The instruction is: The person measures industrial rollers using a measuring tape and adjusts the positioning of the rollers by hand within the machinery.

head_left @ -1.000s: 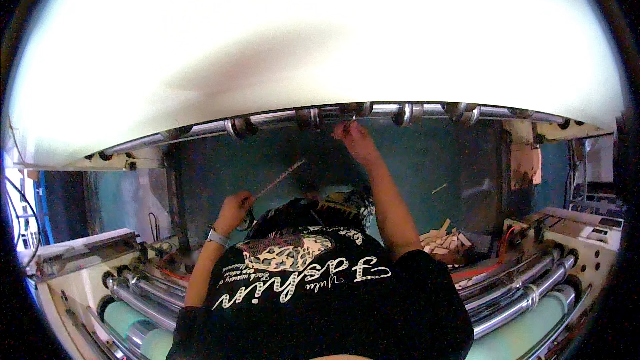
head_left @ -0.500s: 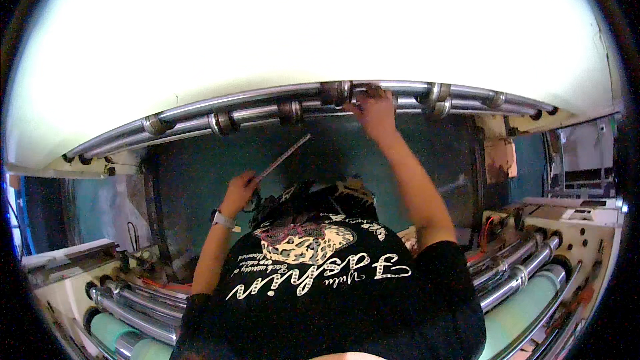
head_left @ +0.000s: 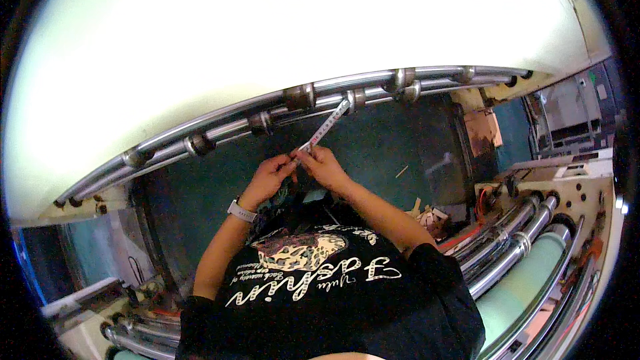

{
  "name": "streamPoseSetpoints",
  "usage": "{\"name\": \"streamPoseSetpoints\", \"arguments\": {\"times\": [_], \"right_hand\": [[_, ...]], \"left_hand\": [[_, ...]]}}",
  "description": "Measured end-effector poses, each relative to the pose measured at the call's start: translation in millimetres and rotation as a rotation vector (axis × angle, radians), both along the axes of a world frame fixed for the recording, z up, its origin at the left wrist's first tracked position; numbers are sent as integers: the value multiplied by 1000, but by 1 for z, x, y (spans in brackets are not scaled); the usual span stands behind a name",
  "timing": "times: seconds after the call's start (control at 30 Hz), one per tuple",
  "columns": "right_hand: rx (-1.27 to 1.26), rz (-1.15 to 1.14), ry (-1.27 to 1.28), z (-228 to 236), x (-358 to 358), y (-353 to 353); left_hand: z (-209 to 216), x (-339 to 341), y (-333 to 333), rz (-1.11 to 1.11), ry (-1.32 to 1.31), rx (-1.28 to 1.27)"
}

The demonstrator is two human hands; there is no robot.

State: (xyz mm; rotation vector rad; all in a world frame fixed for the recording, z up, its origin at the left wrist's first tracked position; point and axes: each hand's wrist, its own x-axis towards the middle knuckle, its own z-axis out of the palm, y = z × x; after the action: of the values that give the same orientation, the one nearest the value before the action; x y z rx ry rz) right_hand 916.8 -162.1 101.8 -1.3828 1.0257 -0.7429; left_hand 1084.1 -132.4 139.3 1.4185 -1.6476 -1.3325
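Note:
My left hand point(head_left: 269, 181) and my right hand point(head_left: 324, 168) are together in front of my body, fingers closed at the near end of a tape measure point(head_left: 331, 122). Its narrow white blade, with dark marks and a red one, slants up and right from my fingers. The blade's far tip overlaps a collar point(head_left: 355, 98) on the lower metal shaft point(head_left: 303, 110); whether it touches is hard to tell. My fingers hide the blade's near end and any case.
Two parallel shafts with several collars run along the edge of a bright white machine panel point(head_left: 267, 27). Behind me at right are chrome rollers point(head_left: 513, 253) and a pale green roller point(head_left: 520, 293). Scraps point(head_left: 430, 220) lie on the dark green floor point(head_left: 393, 140).
My right hand has left the upper shaft and come down to the tape measure. My left hand has moved right and forward with it. The view has turned slightly.

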Motion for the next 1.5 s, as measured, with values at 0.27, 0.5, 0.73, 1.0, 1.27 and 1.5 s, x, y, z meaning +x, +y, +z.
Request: {"name": "streamPoseSetpoints", "arguments": {"times": [0.27, 0.5, 0.73, 1.0, 1.27, 1.5], "right_hand": [[-51, -1057, -399, 49, -270, -99], [-84, -1018, -236, 61, -237, -83], [-19, -940, -551, 49, -263, -123], [-135, -1210, -511, 34, -501, -241], [-349, -1271, -272, -44, -639, -326], [-434, -1224, 165, -88, -684, -359]], "left_hand": [[13, 64, 0, -271, -132, 330], [64, -58, -90, -362, -242, 85], [50, -146, -158, -447, -213, 52], [39, -81, -146, -305, -432, -10], [87, -68, -115, -27, -600, 179], [69, 16, -94, 33, -746, -16]]}}
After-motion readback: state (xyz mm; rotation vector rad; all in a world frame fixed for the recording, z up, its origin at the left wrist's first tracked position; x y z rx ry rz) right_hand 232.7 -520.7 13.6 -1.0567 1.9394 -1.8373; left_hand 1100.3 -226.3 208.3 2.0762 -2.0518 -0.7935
